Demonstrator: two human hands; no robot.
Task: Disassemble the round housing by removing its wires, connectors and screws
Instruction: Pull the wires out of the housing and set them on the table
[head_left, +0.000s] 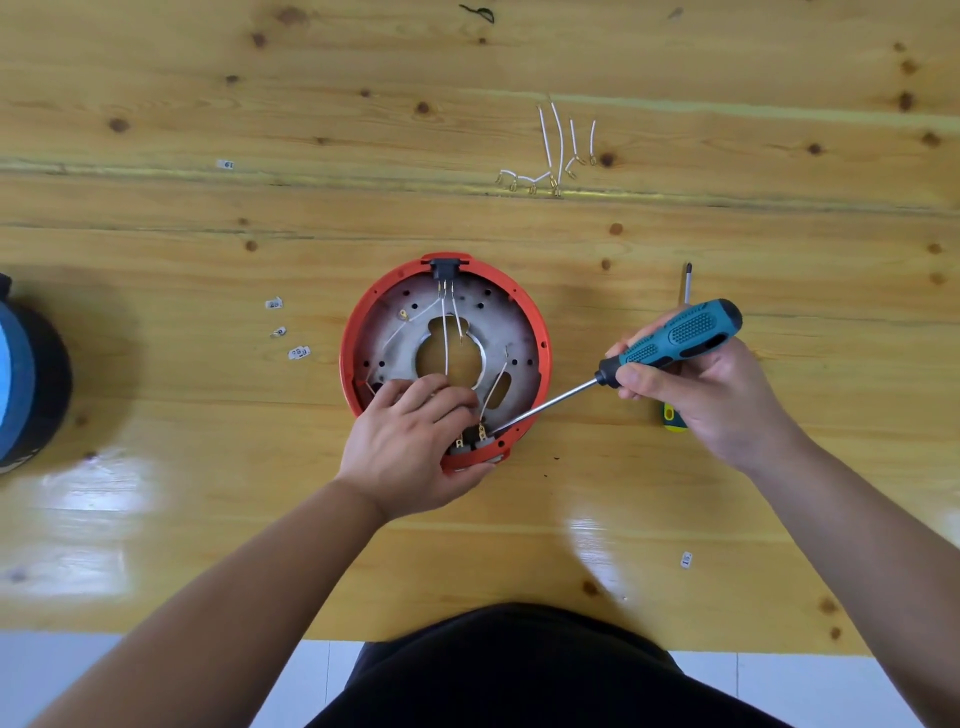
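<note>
- The round housing (445, 358), red-rimmed with a grey metal plate inside, is seen lying open side up on the wooden table (208, 234), directly ahead of the person.
- The left hand (410, 441) is laid over the near rim; its fingers are curled down inside the housing and its thumb is set against the outer wall, so the housing is held steady.
- The teal screwdriver (670, 340) is gripped at the handle by the right hand (711, 395).
- The shaft is angled from upper right down to lower left, and its tip is placed at the near-right inner edge, just beside the brass terminals (470, 436) and the left fingertips.
- Whether the tip is seated in a screw cannot be told.
- White wires (447, 332) are still attached inside.
- Removed wires (556, 150) are laid well apart on the far side.
- A second screwdriver (685, 291) is lying behind the right hand.
</note>
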